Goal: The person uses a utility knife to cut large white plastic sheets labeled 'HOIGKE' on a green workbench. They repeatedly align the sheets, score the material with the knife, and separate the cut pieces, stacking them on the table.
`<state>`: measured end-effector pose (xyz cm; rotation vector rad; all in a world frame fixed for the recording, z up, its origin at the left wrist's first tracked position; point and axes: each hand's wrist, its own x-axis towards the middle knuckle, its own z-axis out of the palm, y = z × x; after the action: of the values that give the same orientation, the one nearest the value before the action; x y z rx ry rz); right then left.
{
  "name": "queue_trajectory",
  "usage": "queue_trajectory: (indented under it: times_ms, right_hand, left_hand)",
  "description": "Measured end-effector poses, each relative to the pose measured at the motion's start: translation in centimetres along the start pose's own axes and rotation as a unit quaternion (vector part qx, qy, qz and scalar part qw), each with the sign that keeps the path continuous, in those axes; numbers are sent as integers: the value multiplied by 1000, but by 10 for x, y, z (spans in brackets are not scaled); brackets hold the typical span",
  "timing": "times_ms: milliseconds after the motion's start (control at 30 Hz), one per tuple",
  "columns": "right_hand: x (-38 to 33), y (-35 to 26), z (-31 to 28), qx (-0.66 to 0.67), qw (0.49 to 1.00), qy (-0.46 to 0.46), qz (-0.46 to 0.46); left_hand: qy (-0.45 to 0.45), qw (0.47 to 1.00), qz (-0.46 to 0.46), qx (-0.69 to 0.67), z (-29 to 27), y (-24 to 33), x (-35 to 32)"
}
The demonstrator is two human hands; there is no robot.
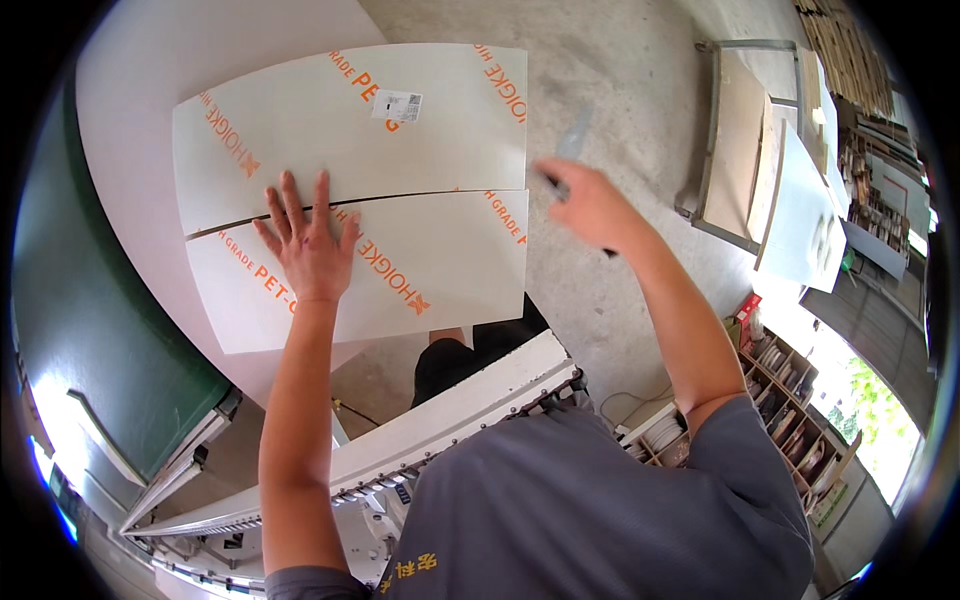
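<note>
Two pale sheets with orange print lie edge to edge, the far sheet point(290, 120) and the near sheet point(450, 260), with a thin dark gap between them. A small white label point(397, 106) is stuck on the far one. My left hand point(312, 245) lies flat with fingers spread, its palm on the near sheet and its fingertips reaching across the gap. Off the sheets' right edge, my right hand point(590, 205) is closed around a dark-handled tool with a flat, pale blade point(573, 135). Motion smears that blade, so its exact kind is unclear.
The sheets rest on a larger pale board point(130, 130). A dark green panel point(110, 300) stands at left. A white machine rail point(480, 385) runs in front of my body. At right are a metal-framed cart point(735, 150) with boards and a wooden shelf point(790, 425).
</note>
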<state>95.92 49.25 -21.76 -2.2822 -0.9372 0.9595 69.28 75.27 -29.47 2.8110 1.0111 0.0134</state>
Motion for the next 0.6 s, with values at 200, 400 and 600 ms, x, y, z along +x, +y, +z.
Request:
queue_trajectory:
  times_ms: [200,400,600]
  right_hand:
    - [56,-39,-5,374,907,17,191]
    - [174,-77,-13,296,949,-91,55]
    - [177,-95,-61,-163,981,-71,-76]
  left_hand:
    - [9,1000,-23,-9,4,5,2]
    - [65,982,-175,16,14,0,22]
    - [49,966,-255,13,9,4,36]
